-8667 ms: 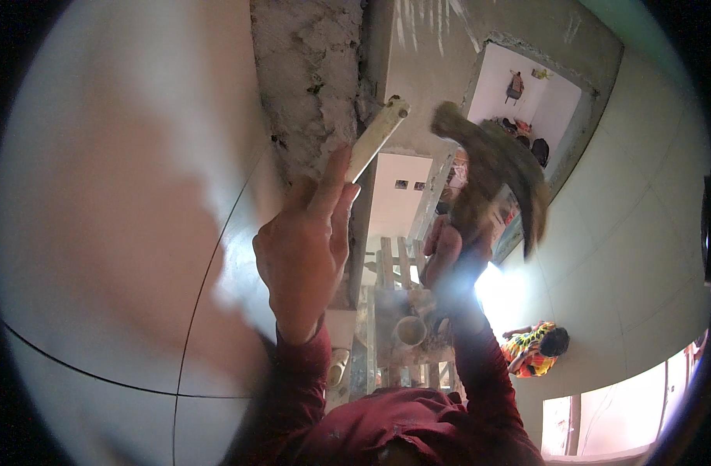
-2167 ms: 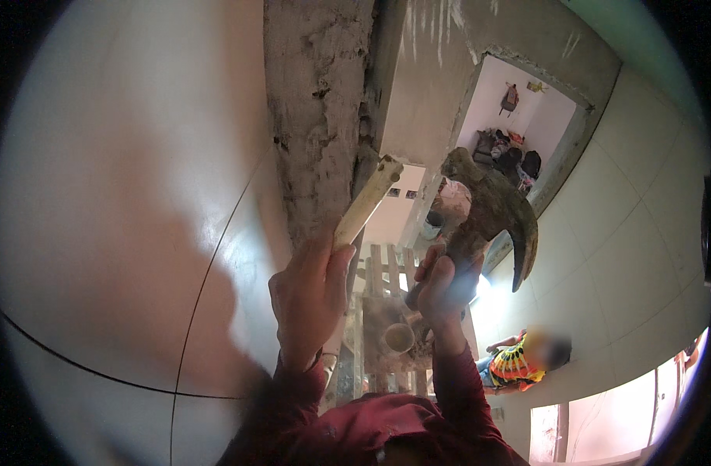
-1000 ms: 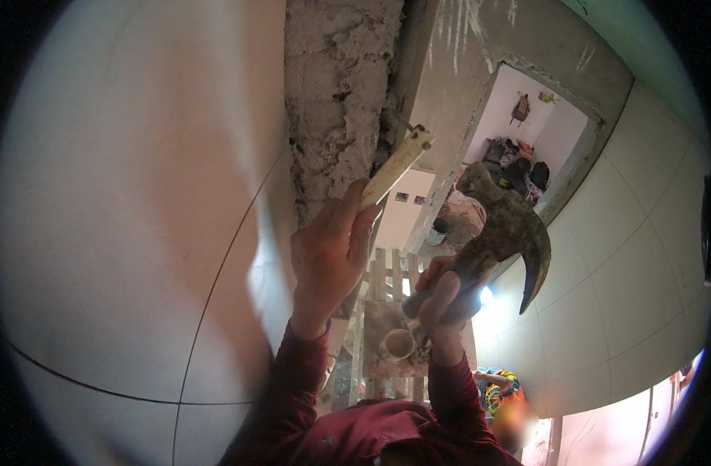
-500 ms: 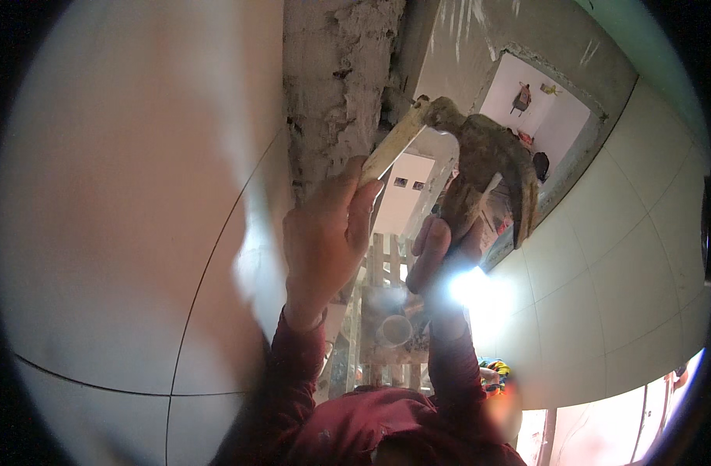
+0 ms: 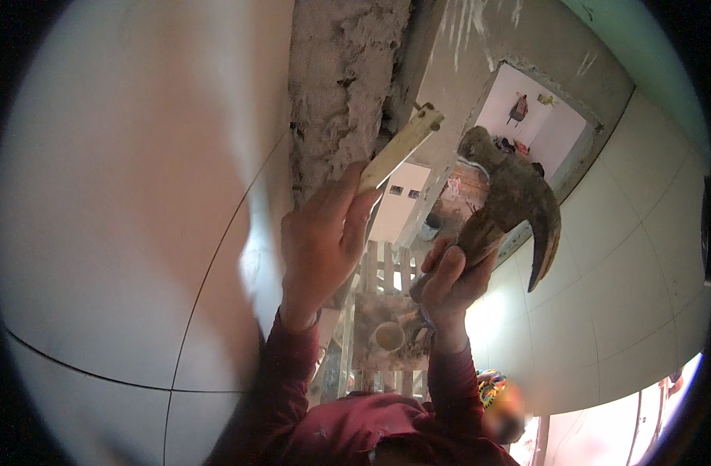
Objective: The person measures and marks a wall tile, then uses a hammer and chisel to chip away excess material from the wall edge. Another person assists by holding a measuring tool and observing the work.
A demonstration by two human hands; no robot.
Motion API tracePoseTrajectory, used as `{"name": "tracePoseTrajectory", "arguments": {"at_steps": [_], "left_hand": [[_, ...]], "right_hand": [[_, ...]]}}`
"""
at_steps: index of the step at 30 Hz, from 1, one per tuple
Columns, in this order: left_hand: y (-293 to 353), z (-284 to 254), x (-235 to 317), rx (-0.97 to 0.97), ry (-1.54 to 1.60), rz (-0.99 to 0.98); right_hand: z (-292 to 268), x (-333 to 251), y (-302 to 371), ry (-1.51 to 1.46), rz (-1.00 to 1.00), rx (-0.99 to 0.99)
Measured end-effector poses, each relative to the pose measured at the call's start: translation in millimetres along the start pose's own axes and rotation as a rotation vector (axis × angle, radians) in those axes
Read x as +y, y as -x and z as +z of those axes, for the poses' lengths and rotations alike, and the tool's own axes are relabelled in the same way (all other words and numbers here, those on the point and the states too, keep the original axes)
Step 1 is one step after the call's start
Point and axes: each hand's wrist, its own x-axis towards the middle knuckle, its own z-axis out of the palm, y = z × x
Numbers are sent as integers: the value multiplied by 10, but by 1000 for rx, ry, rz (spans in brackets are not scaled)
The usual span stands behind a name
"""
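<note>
Hammer (image 5: 511,206) has drawn back from wooden strip (image 5: 398,149)

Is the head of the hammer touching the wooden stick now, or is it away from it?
Away. The rusty claw hammer in the right hand shows a gap from the pale wooden stick held by the left hand.

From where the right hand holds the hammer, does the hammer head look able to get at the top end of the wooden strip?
Probably yes. The right hand holds the hammer just right of the wooden strip, which the left hand pins against the rough wall. Nothing shows between hammer head and strip end.
</note>
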Motion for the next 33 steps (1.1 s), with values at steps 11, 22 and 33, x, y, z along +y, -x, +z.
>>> {"name": "tracePoseTrajectory", "arguments": {"at_steps": [11,22,33], "left_hand": [[-66,100,-38,20,-84,6],[-59,27,12,11,-107,5],[-48,13,65,-19,-76,-74]], "right_hand": [[9,10,-1,-78,10,-9],[99,37,-28,-54,232,-72],[172,29,-43,-42,-33,45]]}}
